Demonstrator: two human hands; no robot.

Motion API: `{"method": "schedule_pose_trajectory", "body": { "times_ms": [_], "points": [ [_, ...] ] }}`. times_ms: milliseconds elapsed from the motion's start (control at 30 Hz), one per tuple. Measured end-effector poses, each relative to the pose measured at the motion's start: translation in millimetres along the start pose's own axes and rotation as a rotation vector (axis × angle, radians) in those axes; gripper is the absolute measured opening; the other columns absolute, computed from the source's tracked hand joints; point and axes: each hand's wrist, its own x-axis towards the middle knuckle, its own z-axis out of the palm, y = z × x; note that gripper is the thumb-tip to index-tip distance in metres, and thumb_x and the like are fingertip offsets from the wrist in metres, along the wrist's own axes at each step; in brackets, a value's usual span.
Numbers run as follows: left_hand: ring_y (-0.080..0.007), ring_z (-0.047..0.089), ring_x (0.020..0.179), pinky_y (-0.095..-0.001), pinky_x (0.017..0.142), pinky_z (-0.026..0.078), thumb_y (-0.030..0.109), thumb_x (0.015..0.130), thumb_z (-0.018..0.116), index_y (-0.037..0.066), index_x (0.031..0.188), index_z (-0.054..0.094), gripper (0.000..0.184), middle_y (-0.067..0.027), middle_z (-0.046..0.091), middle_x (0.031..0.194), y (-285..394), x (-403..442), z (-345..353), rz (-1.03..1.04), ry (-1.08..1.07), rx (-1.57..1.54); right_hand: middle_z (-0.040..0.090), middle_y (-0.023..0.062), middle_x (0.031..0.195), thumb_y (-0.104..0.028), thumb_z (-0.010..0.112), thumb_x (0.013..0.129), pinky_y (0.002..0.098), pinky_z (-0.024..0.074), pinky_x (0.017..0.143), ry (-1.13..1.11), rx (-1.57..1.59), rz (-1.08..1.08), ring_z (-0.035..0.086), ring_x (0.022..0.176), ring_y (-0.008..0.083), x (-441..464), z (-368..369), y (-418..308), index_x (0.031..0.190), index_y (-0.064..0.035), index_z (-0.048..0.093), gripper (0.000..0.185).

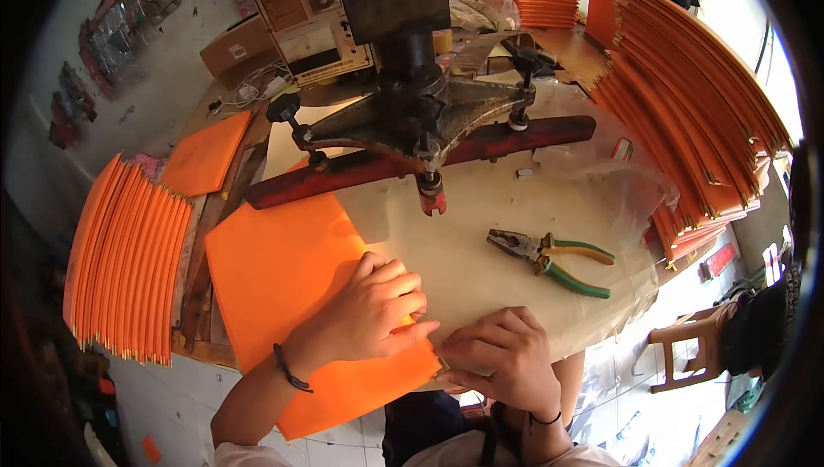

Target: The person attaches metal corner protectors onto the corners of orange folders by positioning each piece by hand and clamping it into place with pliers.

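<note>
Orange card forms the folder (283, 269) that is laid aslant over the left part of the bench (463, 287), its near end projecting past the bench edge. The folder's right edge is covered by the left hand (378, 308), whose fingers are curled inward with the thumb pointed toward the right hand (506, 355); whether the edge is actually gripped by them cannot be told. At the near right corner of the folder, the fingers of the right hand are drawn narrowly together, and the corner is held between thumb and fingertips. A dark bracelet (290, 370) is worn on the left wrist.

Combination pliers (545, 252) with green and yellow handles are laid on the bench beyond the right hand, well apart from it, jaws pointed left. Above the far end of the folder, a long red bar (524, 137) is carried by a dark metal press head (412, 115). Upright orange folders are packed in a row (129, 261) at the left, and a tall stack (695, 106) of them is seen at the right. A brown stool (687, 348) is placed beside the bench.
</note>
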Motion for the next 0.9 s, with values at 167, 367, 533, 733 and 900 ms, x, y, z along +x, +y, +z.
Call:
{"method": "schedule_pose_trajectory", "body": {
  "times_ms": [167,367,533,733,900],
  "points": [
    [-0.0218,0.051,0.082,-0.0372,0.085,0.035,0.028,0.087,0.073,0.008,0.074,0.060,0.026,-0.0012,0.056,0.079,2.2,0.4,0.3,-0.010,0.023,-0.009,0.072,-0.0127,0.095,-0.035,0.086,0.067,0.0319,0.0476,0.083,0.059,0.001,0.003,0.062,0.087,0.0137,-0.1,1.6,-2.6,0.092,-0.0241,0.078,0.028],
    [-0.0216,0.052,0.083,-0.0373,0.087,0.035,0.027,0.087,0.072,0.009,0.075,0.060,0.025,-0.0019,0.056,0.079,4.7,0.4,-2.6,-0.023,0.003,0.010,0.071,-0.0124,0.097,-0.033,0.082,0.073,0.0324,0.0490,0.084,0.061,0.018,-0.019,0.062,0.088,0.0147,-2.1,1.8,-0.3,0.095,-0.0243,0.075,0.025],
    [-0.0211,0.053,0.084,-0.0367,0.088,0.035,0.026,0.088,0.073,0.009,0.075,0.061,0.024,-0.0017,0.057,0.080,5.8,-1.2,-1.2,-0.019,0.002,0.001,0.071,-0.0116,0.096,-0.033,0.083,0.072,0.0329,0.0490,0.083,0.062,0.014,-0.011,0.063,0.087,0.0150,-4.2,2.1,-2.4,0.094,-0.0242,0.075,0.025],
    [-0.0194,0.052,0.084,-0.0360,0.089,0.034,0.024,0.085,0.076,0.010,0.075,0.061,0.023,0.0001,0.057,0.081,2.9,-0.3,-1.1,-0.002,0.063,-0.056,0.071,-0.0107,0.094,-0.034,0.083,0.072,0.0335,0.0490,0.082,0.092,0.005,-0.032,0.063,0.087,0.0155,-2.5,4.0,-1.2,0.092,-0.0233,0.076,0.024],
    [-0.0183,0.053,0.087,-0.0360,0.091,0.033,0.025,0.080,0.081,0.011,0.074,0.060,0.026,0.0017,0.056,0.082,3.6,-3.5,-2.6,-0.014,0.090,-0.106,0.071,-0.0094,0.093,-0.032,0.084,0.070,0.0347,0.0494,0.082,0.108,0.023,-0.035,0.064,0.087,0.0168,-3.0,3.9,-1.3,0.091,-0.0224,0.076,0.025]
  ]
}}
